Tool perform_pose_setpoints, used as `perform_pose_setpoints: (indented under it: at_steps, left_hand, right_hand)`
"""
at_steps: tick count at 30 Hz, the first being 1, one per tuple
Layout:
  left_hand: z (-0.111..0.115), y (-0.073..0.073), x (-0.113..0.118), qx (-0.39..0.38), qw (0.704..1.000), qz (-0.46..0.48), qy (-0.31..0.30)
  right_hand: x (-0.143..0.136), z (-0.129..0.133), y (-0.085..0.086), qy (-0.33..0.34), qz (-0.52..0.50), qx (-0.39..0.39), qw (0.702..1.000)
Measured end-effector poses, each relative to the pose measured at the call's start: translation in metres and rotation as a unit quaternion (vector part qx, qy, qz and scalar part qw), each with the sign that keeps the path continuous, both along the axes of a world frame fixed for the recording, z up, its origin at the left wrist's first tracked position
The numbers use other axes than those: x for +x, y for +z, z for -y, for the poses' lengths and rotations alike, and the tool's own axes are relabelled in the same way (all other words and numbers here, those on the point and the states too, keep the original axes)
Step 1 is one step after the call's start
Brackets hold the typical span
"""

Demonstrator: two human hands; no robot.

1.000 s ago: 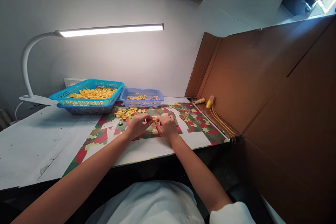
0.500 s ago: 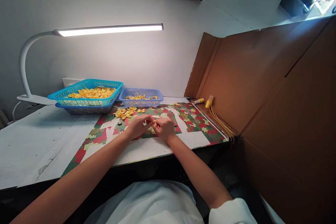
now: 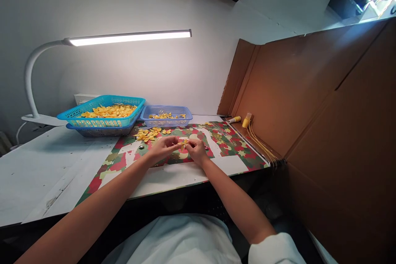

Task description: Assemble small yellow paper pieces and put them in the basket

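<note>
Over the patterned sheet, my left hand [image 3: 162,148] and my right hand [image 3: 198,151] pinch a small yellow ribbon bow [image 3: 183,143] between them. The left fingertips grip its left side, and the right thumb and fingers hold its right side. Thin gold strands seem to show at the bow, too small to make out clearly. Just beyond my left hand lies a loose pile of yellow bows [image 3: 147,134] on the sheet. A small dark round object [image 3: 141,147] rests left of my left hand.
A turquoise basket [image 3: 102,121] full of yellow pieces is stacked on a blue one; a smaller blue basket [image 3: 167,122] stands beside it. A lamp [image 3: 130,38] hangs above. Gold cords [image 3: 260,144] and a yellow-capped tube [image 3: 246,121] lie by the cardboard wall [image 3: 309,90].
My hands have drawn slightly apart, and the fingers have shifted their grip, so the yellow bow shows more plainly between them. The baskets and pile stay put.
</note>
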State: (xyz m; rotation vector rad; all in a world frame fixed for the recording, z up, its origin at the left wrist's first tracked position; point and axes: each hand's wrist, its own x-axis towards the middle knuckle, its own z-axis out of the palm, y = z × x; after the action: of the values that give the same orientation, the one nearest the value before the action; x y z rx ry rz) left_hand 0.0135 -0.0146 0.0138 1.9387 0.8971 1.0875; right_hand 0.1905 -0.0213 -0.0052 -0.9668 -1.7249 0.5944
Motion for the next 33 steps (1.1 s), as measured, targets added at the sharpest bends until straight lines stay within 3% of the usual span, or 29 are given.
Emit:
perform_pose_setpoints:
  at_steps: [3,5,8,13,20,24,28,33]
  left_hand:
    - [-0.003,-0.001,0.001,-0.146,0.983,0.097,-0.059]
    - [-0.002,0.000,0.003,-0.181,0.976,0.106,-0.050]
    - [0.002,0.002,0.004,-0.155,0.985,0.065,-0.026]
    - [0.004,0.002,0.005,-0.149,0.988,0.038,-0.035]
    - [0.003,-0.002,0.005,-0.105,0.994,0.033,-0.024]
    - [0.004,-0.001,0.004,-0.046,0.998,0.023,0.046]
    - [0.004,-0.001,0.003,-0.027,0.998,0.022,0.056]
    - [0.002,-0.004,0.004,-0.027,0.998,0.014,0.046]
  right_hand:
    - [0.000,0.000,0.001,0.034,0.022,0.018,0.999]
    - [0.001,0.001,0.002,0.045,0.056,0.043,0.996]
    - [0.002,0.004,0.003,0.038,0.083,0.061,0.994]
    - [0.003,0.000,-0.001,0.039,0.075,0.035,0.996]
    - [0.005,-0.008,-0.004,0.033,-0.089,-0.092,0.991]
    - [0.005,0.002,0.001,0.051,-0.030,-0.028,0.998]
    - [0.001,0.008,0.004,0.053,0.038,0.063,0.996]
    - [-0.001,0.001,0.004,0.018,-0.042,0.014,0.999]
